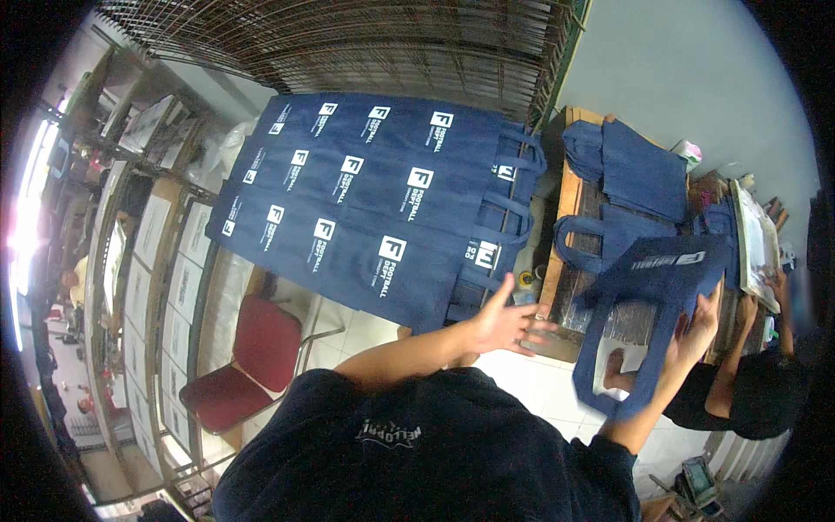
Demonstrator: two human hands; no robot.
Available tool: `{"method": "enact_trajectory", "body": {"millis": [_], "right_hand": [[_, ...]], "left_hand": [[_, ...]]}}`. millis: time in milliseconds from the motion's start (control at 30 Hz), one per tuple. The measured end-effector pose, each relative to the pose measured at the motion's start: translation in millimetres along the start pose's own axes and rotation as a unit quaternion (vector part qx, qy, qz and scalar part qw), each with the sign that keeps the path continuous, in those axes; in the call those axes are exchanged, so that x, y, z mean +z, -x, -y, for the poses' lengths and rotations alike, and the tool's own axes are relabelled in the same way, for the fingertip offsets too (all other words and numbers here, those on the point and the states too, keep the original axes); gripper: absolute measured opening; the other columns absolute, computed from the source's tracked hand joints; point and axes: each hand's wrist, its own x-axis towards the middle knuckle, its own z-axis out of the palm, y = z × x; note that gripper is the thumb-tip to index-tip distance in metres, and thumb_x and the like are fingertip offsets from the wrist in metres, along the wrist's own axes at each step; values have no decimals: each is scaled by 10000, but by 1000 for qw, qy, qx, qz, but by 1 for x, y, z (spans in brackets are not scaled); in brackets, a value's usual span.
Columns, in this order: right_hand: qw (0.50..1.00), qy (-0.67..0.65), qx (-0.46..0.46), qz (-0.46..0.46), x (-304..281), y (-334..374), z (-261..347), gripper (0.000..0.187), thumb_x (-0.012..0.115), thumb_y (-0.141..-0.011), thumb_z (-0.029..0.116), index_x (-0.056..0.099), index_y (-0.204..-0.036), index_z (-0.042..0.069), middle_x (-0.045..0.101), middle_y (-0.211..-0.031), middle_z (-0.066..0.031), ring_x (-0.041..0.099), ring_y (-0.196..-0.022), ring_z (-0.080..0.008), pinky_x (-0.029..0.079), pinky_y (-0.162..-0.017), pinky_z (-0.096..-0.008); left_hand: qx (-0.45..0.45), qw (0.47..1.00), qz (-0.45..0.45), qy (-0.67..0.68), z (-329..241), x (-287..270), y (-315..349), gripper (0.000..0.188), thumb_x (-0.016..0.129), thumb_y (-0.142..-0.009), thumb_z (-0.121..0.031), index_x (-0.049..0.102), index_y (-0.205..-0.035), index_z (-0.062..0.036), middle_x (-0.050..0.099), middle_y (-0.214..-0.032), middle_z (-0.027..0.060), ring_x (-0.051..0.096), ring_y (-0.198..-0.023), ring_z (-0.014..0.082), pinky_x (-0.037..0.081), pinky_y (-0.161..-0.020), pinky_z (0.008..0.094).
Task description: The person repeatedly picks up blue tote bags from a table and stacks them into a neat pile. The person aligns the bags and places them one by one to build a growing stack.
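My right hand (698,326) grips a navy tote bag (670,277) with a white print. The bag is tilted and its handle loop (596,365) hangs down past my forearm. My left hand (513,327) is empty, its fingers spread, just off the near right corner of a broad spread of bags. There, several navy tote bags (335,187) with white prints lie in overlapping rows, their handles (513,224) toward the right. Beyond the held bag, plain navy bags (644,170) are stacked on a wooden-edged table (567,187).
A co-worker (748,391) at the right holds a framed screen (757,239). A red chair (265,348) stands at the left, beside shelving (130,322). A metal wire rack (365,43) rises behind the spread bags. Small tools (696,483) sit at the lower right.
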Motion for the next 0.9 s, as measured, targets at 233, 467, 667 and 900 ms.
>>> {"method": "enact_trajectory", "body": {"millis": [233, 467, 667, 900], "right_hand": [[983, -40, 138, 117, 64, 64, 8, 750, 535, -587, 54, 355, -1312, 0, 541, -1166, -144, 583, -986, -225, 502, -834, -317], [965, -24, 176, 192, 147, 76, 1, 781, 542, -544, 40, 363, -1302, -22, 528, -1194, -156, 570, -1018, -231, 454, -903, -308], [970, 12, 97, 223, 174, 89, 6, 824, 510, -512, 24, 341, -1316, -32, 507, -1216, -168, 522, -1097, -236, 393, -973, -314], [922, 352, 73, 143, 107, 78, -56, 642, 473, -714, -105, 357, -1331, 28, 436, -1300, -150, 450, -1156, -222, 353, -964, -307]], "left_hand": [[5, 992, -81, -96, 7, 24, 28, 676, 466, -792, -600, 388, -1283, -141, 472, -1253, 108, 467, -1111, 270, 386, -877, 398], [-128, 990, 36, 45, 34, -1, 59, 606, 479, -817, -419, 332, -1323, -120, 392, -1324, 94, 387, -1202, 283, 323, -964, 503], [8, 995, 97, -20, -20, 12, 81, 575, 532, -815, -271, 315, -1321, -106, 436, -1236, 91, 467, -1091, 242, 414, -850, 423], [303, 885, -214, -283, -73, -34, 98, 523, 537, -785, 44, 372, -1272, -52, 569, -1053, 92, 552, -955, 152, 472, -740, 267]]}}
